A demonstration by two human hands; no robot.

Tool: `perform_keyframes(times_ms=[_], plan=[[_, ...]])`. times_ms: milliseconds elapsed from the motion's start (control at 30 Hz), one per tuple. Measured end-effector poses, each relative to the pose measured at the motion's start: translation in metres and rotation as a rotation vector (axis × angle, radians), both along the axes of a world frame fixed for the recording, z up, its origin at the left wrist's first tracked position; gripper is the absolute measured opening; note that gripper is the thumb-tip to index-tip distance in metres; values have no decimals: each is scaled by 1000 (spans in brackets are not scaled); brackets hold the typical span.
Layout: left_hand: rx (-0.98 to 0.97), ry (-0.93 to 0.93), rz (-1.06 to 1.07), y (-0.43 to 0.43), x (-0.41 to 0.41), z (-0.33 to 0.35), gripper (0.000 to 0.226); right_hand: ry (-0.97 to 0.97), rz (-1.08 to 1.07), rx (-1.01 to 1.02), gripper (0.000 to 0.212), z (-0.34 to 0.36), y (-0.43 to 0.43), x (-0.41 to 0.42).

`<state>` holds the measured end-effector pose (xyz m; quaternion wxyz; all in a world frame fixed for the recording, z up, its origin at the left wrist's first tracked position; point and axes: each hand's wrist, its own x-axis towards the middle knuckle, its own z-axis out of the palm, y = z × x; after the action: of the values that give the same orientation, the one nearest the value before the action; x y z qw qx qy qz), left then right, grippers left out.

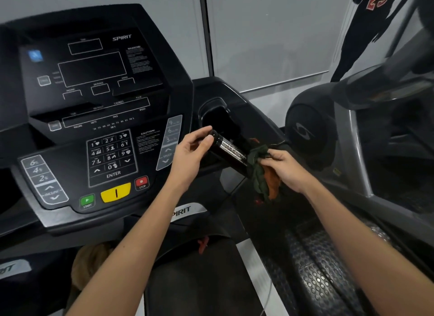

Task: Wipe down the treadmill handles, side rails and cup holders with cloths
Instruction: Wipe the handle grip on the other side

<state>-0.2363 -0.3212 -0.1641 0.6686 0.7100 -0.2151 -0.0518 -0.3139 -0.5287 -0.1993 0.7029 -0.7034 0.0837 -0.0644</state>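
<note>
A black treadmill handle (229,148) with a silver pulse-sensor band juts out to the right of the console. My left hand (191,154) pinches its rounded end between thumb and fingers. My right hand (285,168) grips a bunched dark green and orange cloth (263,174) wrapped round the handle further down its length. Just behind the handle sits the right cup holder (217,118), a deep black recess. The right side rail (270,127) runs back from it, partly hidden by the cloth.
The console (94,104) with keypad, yellow safety key and red STOP button fills the left. The belt (199,280) lies below, with a tan cloth (89,264) at its front left. Another exercise machine (352,127) stands close on the right. A wall lies behind.
</note>
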Motion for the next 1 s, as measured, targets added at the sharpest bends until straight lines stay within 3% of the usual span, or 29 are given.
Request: perform_keyframes(times_ms=[167, 333, 433, 600, 800, 900, 1000], plan=[[-11, 3, 15, -2, -3, 1, 24, -54, -59, -207, 35, 2, -5, -1], [-40, 9, 13, -3, -2, 1, 23, -134, 49, -156, 37, 24, 12, 19], [-47, 13, 11, -3, -2, 0, 23, -88, 103, -160, 33, 26, 13, 29], [-43, 2, 9, -3, 0, -2, 23, -29, 117, -464, 36, 13, -12, 16], [-73, 21, 17, -4, -1, -3, 23, -153, 150, -395, 36, 38, 8, 24], [-98, 35, 26, -6, -3, -5, 24, -16, 297, -310, 37, 44, 10, 31], [-114, 44, 29, -6, -3, -6, 23, 104, 309, -281, 31, 33, -2, 32]])
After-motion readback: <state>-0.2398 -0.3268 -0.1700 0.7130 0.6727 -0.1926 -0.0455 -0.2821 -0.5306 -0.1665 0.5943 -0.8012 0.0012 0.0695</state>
